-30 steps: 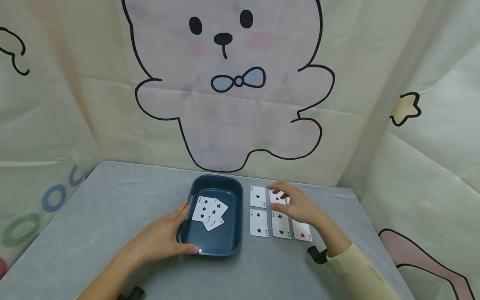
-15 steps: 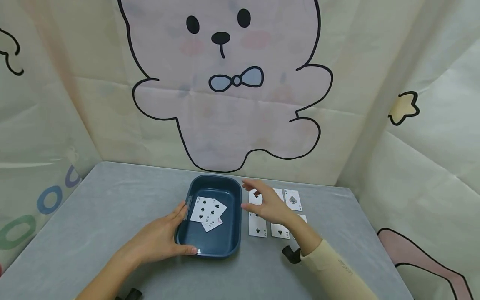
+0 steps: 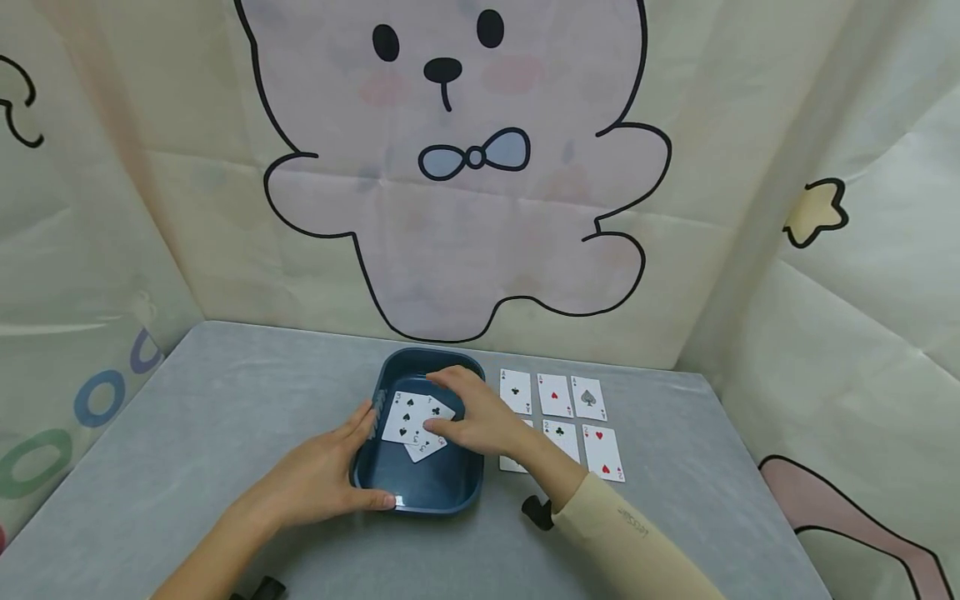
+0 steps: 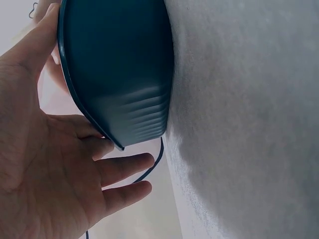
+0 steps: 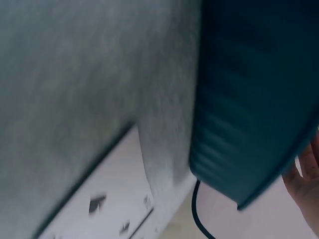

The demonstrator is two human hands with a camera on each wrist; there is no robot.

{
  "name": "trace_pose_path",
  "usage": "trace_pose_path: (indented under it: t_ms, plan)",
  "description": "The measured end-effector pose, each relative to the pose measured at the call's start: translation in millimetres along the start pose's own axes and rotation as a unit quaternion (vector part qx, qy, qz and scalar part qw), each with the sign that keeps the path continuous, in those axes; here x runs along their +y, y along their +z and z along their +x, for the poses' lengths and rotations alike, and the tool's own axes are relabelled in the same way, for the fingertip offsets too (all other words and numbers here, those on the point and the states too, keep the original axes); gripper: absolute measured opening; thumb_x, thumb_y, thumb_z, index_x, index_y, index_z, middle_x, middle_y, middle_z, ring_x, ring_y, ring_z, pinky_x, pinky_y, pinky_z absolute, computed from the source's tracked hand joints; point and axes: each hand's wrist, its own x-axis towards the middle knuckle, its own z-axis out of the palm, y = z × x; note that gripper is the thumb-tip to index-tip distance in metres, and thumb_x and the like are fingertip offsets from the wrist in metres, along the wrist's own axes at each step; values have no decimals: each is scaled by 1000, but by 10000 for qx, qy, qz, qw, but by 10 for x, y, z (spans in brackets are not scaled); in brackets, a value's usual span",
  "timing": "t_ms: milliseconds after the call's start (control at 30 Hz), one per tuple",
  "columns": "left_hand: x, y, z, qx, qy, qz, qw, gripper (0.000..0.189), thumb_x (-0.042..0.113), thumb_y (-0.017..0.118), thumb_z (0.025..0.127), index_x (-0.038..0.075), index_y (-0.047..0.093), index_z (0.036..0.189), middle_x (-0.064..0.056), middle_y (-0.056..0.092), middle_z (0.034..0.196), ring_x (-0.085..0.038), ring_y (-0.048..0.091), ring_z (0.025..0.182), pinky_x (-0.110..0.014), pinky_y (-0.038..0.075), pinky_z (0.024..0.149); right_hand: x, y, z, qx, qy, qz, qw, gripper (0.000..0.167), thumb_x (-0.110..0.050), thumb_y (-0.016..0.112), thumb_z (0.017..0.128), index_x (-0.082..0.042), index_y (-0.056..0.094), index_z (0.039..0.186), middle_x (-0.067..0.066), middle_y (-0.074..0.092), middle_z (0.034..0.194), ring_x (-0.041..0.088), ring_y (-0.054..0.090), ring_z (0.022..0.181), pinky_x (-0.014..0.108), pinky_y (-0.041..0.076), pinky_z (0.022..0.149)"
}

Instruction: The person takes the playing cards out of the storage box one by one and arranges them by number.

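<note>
A dark blue tray [image 3: 457, 500] stands on the grey table with several overlapping playing cards [image 3: 405, 418] in it; the top one bears spades. My left hand [image 3: 322, 479] rests at the tray's left side, thumb at the near rim. In the left wrist view its thumb lies along the rim of the tray [image 4: 114, 64], fingers spread. Over the tray's right half hovers my right hand [image 3: 480, 417], thumb and fingers parted, no card visible between them. It hides part of the inside. From the right wrist, the tray's outer wall [image 5: 249, 99] shows.
Right of the tray lie two rows of face-up cards. The far row has the ace of clubs [image 3: 515, 390], ace of hearts [image 3: 555, 395] and ace of spades [image 3: 589, 398]. Nearer are the two of clubs [image 3: 561, 437] and two of hearts [image 3: 603, 454], beside a partly hidden card [image 3: 512, 465].
My right hand has moved left from above the rows of cards to over the tray, uncovering most of the rows. My left hand and the tray have stayed in place.
</note>
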Motion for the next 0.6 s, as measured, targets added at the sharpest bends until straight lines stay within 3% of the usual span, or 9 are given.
trace_pose_path:
  t_ms: [333, 600]
  plan:
    - [9, -15, -5, -80, -43, -11, 10000, 132, 86, 74, 70, 3, 32, 164, -18, 27, 170, -45, 52, 139, -64, 49, 102, -63, 245, 273, -326, 563, -451, 9969, 80, -46, 77, 92, -10, 48, 157, 10, 46, 160, 28, 44, 146, 55, 42, 114]
    - [-5, -23, -14, -159, 16, -29, 9999, 130, 86, 72, 72, 4, 30, 164, -16, 24, 171, -43, 52, 139, -64, 49, 102, -60, 400, 439, -678, 684, -877, 9915, 90, -50, 82, 87, -3, 48, 155, 16, 47, 157, 31, 44, 143, 53, 41, 115]
